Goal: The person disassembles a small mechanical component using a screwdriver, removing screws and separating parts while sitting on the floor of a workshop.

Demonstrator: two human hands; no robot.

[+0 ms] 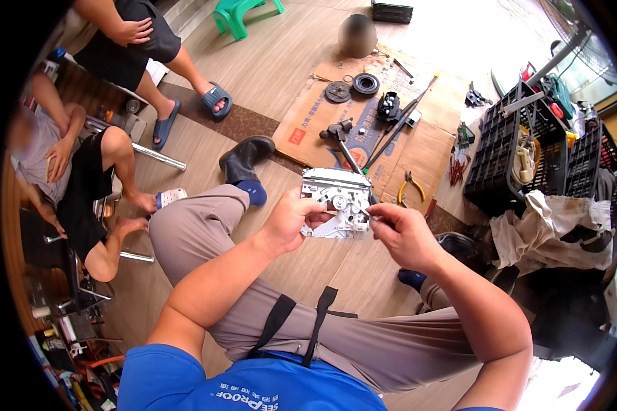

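In the head view my left hand (291, 219) grips the left side of a silver metal mechanism (337, 198) with white plates, small wheels and a bar along its top edge. My right hand (397, 229) is at the mechanism's right side, its thumb and forefinger pinched on a small thin item, too small to name. Beyond the mechanism, a cardboard sheet (298, 120) carries a hammer-like tool (339, 133), long thin rods (408, 116), black round parts (365, 83), a black assembly (388, 106) and yellow-handled pliers (409, 192).
At left sit two other people (130, 51) (68, 151) in sandals, near metal chair legs and piled tools. A green stool (236, 17) is at the back. Black crates (490, 178) with tools and a pale cloth (552, 229) stand at right. My boot (243, 154) is ahead.
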